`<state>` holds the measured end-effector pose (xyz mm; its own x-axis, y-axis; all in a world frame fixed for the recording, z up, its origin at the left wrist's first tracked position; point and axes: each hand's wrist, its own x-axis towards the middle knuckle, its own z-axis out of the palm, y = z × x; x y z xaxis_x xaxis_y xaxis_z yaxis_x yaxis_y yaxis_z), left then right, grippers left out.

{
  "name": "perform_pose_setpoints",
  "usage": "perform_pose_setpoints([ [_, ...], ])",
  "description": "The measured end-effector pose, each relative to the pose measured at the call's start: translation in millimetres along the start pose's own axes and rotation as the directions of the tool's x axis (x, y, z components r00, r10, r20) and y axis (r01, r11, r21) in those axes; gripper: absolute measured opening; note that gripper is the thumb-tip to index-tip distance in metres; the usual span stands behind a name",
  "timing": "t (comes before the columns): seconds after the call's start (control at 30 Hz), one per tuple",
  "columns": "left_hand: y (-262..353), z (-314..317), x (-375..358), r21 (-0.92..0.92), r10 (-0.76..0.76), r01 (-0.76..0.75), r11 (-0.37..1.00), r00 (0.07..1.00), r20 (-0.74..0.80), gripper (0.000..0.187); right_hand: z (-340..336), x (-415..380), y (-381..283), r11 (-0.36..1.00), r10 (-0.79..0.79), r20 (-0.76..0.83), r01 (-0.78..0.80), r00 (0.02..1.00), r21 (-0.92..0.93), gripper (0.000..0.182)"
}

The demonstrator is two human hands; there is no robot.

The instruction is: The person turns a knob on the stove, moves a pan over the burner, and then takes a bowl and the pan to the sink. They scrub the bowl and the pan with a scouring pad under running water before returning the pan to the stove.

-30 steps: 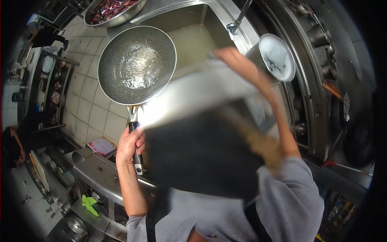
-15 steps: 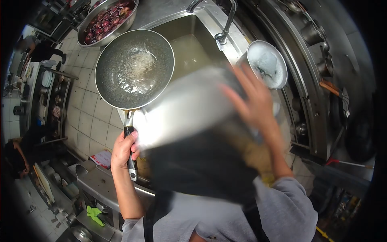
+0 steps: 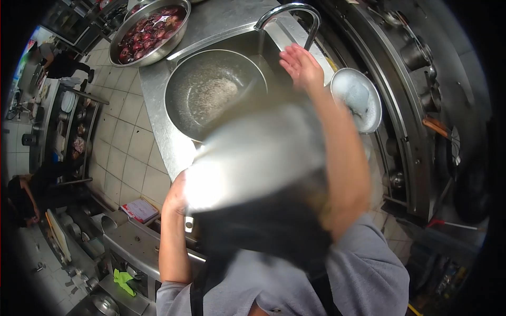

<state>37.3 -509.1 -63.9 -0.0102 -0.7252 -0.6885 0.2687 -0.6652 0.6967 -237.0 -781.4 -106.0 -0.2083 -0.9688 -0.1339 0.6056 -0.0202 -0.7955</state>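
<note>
A dark speckled frying pan (image 3: pixel 197 100) hangs tilted over the near left part of the steel sink (image 3: pixel 240 39), its inside wet with a pale patch. My left hand (image 3: pixel 178 194) is closed at the pan's handle; a bright blurred shape hides most of its fingers, and the handle's end shows below. My right hand (image 3: pixel 301 66) is open and empty, fingers stretched out, just below the curved faucet (image 3: pixel 295 8). A thin stream seems to fall from the spout. A blurred grey-white shape (image 3: pixel 263 147) covers the area between my arms.
A metal bowl of red onions in liquid (image 3: pixel 150 39) stands on the counter (image 3: pixel 219 18) at the upper left. To the right is a bowl of suds with a pale scrubbing cloth (image 3: pixel 358 100). Steel shelving (image 3: pixel 387 100) runs along the right; other people are at the far left.
My right hand has moved up and away from me, to the faucet. The pan has shifted right and slightly down, over the sink, with my left hand still at its handle.
</note>
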Motion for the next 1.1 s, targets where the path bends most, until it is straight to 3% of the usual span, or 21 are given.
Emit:
perform_pose_setpoints([
  [0.07, -2.6, 3.2, 11.4, -0.012, -0.037, 0.038, 0.999, 0.997, 0.064, 0.021, 21.4, -10.9, 0.0, 0.968, -0.034, 0.299, 0.105, 0.954, -0.227, 0.023],
  [0.13, -1.3, 9.1, 18.3, -0.021, -0.071, 0.072, 0.997, 0.996, 0.044, 0.022, 27.9, -4.2, 26.1, 0.870, 0.245, 0.350, -0.045, 0.904, -0.491, 0.017],
  [0.2, -20.5, -4.0, 33.8, 0.026, -0.052, 0.050, 0.998, 0.996, 0.073, 0.022, 21.7, 30.5, 77.3, 0.638, 0.382, 0.227, -0.078, 0.896, -0.766, 0.015],
  [0.27, -28.7, -8.0, 38.8, 0.028, -0.069, 0.067, 0.997, 0.996, 0.056, 0.022, 16.7, 59.6, 119.9, 0.336, 0.123, 0.231, 0.179, 0.965, -0.925, 0.014],
  [0.33, -53.9, -28.6, 67.7, 0.066, -0.132, 0.129, 0.990, 0.990, 0.052, 0.021, 22.5, 90.6, 159.7, 0.766, 0.296, 0.302, -0.036, 0.906, -0.642, 0.018],
  [0.37, 7.1, 25.5, 26.2, 0.193, -0.141, 0.099, 0.976, 0.965, 0.219, 0.020, 47.7, 70.4, 166.8, 0.824, 0.334, 0.271, -0.140, 0.903, -0.549, 0.020],
  [0.4, 9.9, 29.7, 31.8, 0.196, -0.138, 0.095, 0.976, 0.966, 0.218, 0.020, 69.1, 37.4, 165.0, 0.864, 0.377, 0.246, -0.242, 0.893, -0.442, 0.022],
  [0.43, 10.3, 30.3, 36.5, 0.219, -0.123, 0.073, 0.973, 0.967, 0.222, 0.019, 70.0, 11.1, 155.5, 0.837, 0.470, 0.481, -0.200, 0.740, -0.509, 0.023],
  [0.47, 9.2, 28.6, 39.5, 0.243, -0.113, 0.056, 0.968, 0.968, 0.226, 0.019, 69.5, -6.2, 150.2, 0.816, 0.543, 0.660, -0.140, 0.519, -0.562, 0.024],
  [0.53, 10.2, 24.8, 41.0, 0.262, -0.102, 0.039, 0.964, 0.968, 0.231, 0.019, 44.5, 16.7, 219.0, 0.544, 0.831, 0.518, -0.108, 0.203, -0.832, 0.025],
  [0.57, 12.6, 22.8, 41.6, 0.245, -0.105, 0.052, 0.968, 0.972, 0.208, 0.019, 46.7, 30.9, 214.9, 0.544, 0.832, 0.518, -0.105, 0.201, -0.832, 0.025],
  [0.6, 14.3, 20.5, 41.9, 0.230, -0.108, 0.064, 0.971, 0.977, 0.185, 0.019, 44.2, 52.7, 204.4, 0.440, 0.864, 0.423, -0.002, 0.273, -0.898, 0.025],
  [0.63, -17.8, 3.0, 51.7, -0.036, -0.062, 0.065, 0.997, 0.994, 0.085, 0.018, 38.2, 76.6, 190.5, 0.319, 0.876, 0.330, 0.089, 0.353, -0.943, 0.026],
  [0.73, -27.4, -4.8, 56.1, 0.036, -0.074, 0.071, 0.997, 0.992, 0.101, 0.017, 17.6, 119.7, 161.5, -0.103, 0.788, 0.080, 0.258, 0.611, -0.961, 0.031],
  [0.8, -76.9, -45.5, 102.7, 0.151, -0.091, 0.087, 0.985, 0.996, 0.021, 0.016, 46.5, 83.7, 127.3, 0.206, 0.457, 0.413, 0.358, 0.788, -0.911, 0.026],
  [0.83, -94.0, -57.4, 116.9, 0.254, -0.095, 0.107, 0.961, 0.994, -0.058, 0.015, 60.6, 63.7, 142.2, 0.503, 0.468, 0.413, 0.149, 0.781, -0.852, 0.023],
  [0.87, -87.5, -50.5, 114.9, 0.258, -0.096, 0.107, 0.960, 0.994, -0.055, 0.015, 78.9, 44.8, 157.2, 0.732, 0.471, 0.423, -0.075, 0.774, -0.678, 0.020],
  [0.93, -49.2, -15.4, 90.2, 0.301, -0.059, 0.057, 0.952, 0.998, -0.005, 0.015, 97.0, -5.5, 157.0, 0.481, 0.719, 0.390, -0.007, 0.575, -0.877, 0.021],
  [1.0, -8.8, 19.1, 67.3, 0.339, -0.014, -0.004, 0.941, 0.999, 0.049, 0.015, 74.9, -16.1, 176.1, 0.410, 0.785, 0.476, 0.244, 0.396, -0.879, 0.022],
  [1.03, -2.0, 24.6, 62.6, 0.355, 0.007, -0.033, 0.934, 0.997, 0.075, 0.015, 60.1, -11.1, 176.0, 0.369, 0.793, 0.471, 0.312, 0.385, -0.876, 0.022],
  [1.1, -5.5, 20.7, 57.6, 0.342, 0.020, -0.036, 0.939, 0.999, 0.051, 0.015, 29.2, 27.8, 167.3, 0.193, 0.784, 0.377, 0.384, 0.493, -0.903, 0.023],
])
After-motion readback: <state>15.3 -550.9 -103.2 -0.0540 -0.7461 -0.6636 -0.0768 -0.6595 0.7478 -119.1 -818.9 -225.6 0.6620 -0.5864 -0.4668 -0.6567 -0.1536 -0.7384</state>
